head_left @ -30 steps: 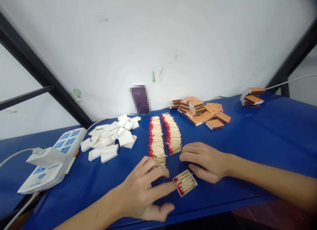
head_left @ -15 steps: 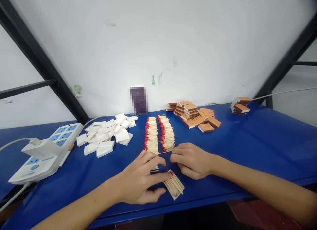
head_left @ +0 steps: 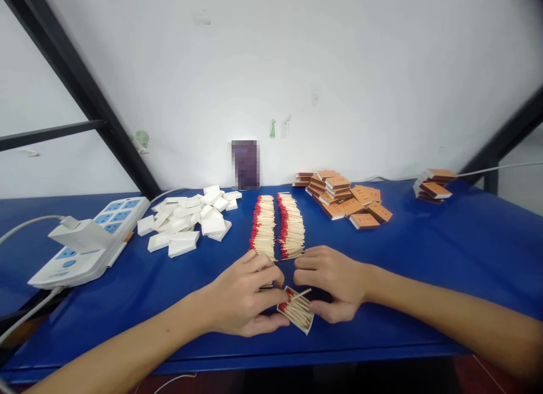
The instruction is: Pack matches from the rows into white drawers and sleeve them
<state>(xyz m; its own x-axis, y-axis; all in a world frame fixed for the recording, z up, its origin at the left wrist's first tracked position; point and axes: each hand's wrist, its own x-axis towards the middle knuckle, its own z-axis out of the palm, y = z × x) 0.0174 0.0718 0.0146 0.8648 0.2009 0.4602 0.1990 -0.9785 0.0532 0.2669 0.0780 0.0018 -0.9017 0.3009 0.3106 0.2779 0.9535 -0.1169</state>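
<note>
A white matchbox tray (head_left: 306,329) filled with red-tipped matches (head_left: 297,312) lies tilted near the table's front edge. One loose match (head_left: 301,294) sticks out crosswise on top. My left hand (head_left: 250,295) is closed on the tray's left side, thumb and index finger at its edge. At the tray's right side is my right hand (head_left: 335,281), fingers curled and thumb against the edge; its fingertips are partly hidden. Just beyond the hands lie two long rows of matches, a left row (head_left: 264,230) and a right row (head_left: 292,227), red heads to the left.
A heap of empty white trays (head_left: 182,218) lies to the left, beside a white power strip (head_left: 93,241) with a plugged-in adapter. Orange matchboxes (head_left: 339,193) are piled at the back right, with a smaller stack (head_left: 435,184) farther right. A pixelated dark object (head_left: 246,165) leans on the wall.
My right thumb has come out to the tray's right edge. My left thumb and index finger have closed in on the tray. One match now lies crosswise on top. The view has shifted slightly.
</note>
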